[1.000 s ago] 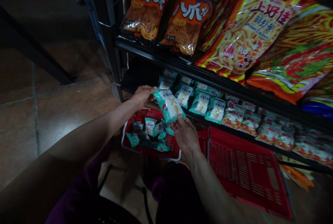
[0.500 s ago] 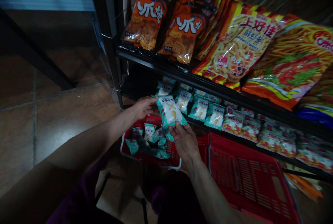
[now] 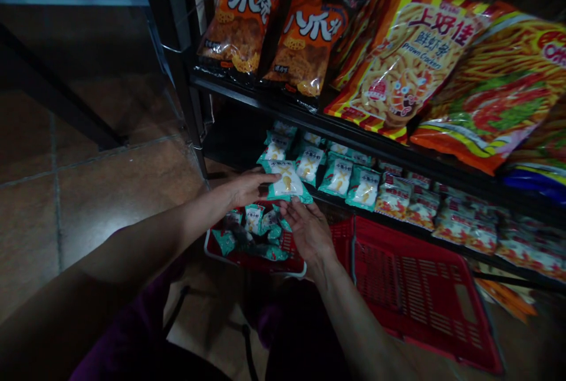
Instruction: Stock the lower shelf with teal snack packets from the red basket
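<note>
My left hand (image 3: 250, 187) grips a small white-and-teal snack bag (image 3: 287, 183) by its left side, thumb across its front. The bag is tilted at the front of the lower shelf. Just below its lower right corner is my right hand (image 3: 312, 230), fingers loosely curled and apart; whether the fingertips touch the bag I cannot tell. Similar bags (image 3: 337, 174) stand in rows on the lower shelf beside it. Under my hands a red basket (image 3: 300, 267) with a pale rim holds several more teal-and-white bags (image 3: 254, 220).
Above, the upper shelf (image 3: 265, 98) carries orange bags (image 3: 239, 21) and large prawn cracker bags (image 3: 411, 56). Red-and-white packs (image 3: 395, 195) line the lower shelf to the right. A second red basket (image 3: 424, 298) lies at lower right. A black shelf post (image 3: 179, 62) rises at left.
The held bag has tipped back toward the shelf. My left thumb now lies over its front, and my right fingers have slipped off its face to below its lower edge.
</note>
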`<move>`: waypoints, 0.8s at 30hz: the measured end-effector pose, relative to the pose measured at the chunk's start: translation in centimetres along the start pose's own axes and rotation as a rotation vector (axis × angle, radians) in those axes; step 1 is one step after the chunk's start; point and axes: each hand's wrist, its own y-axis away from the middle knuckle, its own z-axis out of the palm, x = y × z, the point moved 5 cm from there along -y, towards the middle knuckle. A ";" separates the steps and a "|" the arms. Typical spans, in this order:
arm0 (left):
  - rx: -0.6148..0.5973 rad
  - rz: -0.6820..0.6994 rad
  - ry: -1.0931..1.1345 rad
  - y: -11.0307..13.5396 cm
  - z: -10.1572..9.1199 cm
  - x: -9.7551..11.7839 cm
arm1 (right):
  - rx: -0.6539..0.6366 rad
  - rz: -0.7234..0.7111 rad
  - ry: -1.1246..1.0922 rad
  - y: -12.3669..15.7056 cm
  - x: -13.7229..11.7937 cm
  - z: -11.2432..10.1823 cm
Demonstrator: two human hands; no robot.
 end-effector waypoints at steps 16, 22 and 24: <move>0.046 0.012 -0.014 0.0 -0.7 -0.2 | 0.002 -0.001 -0.001 0.3 0.1 0.2; 0.012 0.001 -0.037 0.3 -0.5 0.0 | -0.019 -0.073 0.053 0.2 0.0 0.2; 0.018 0.000 -0.035 0.2 -0.6 -0.1 | -0.024 -0.093 0.070 0.2 -0.1 0.3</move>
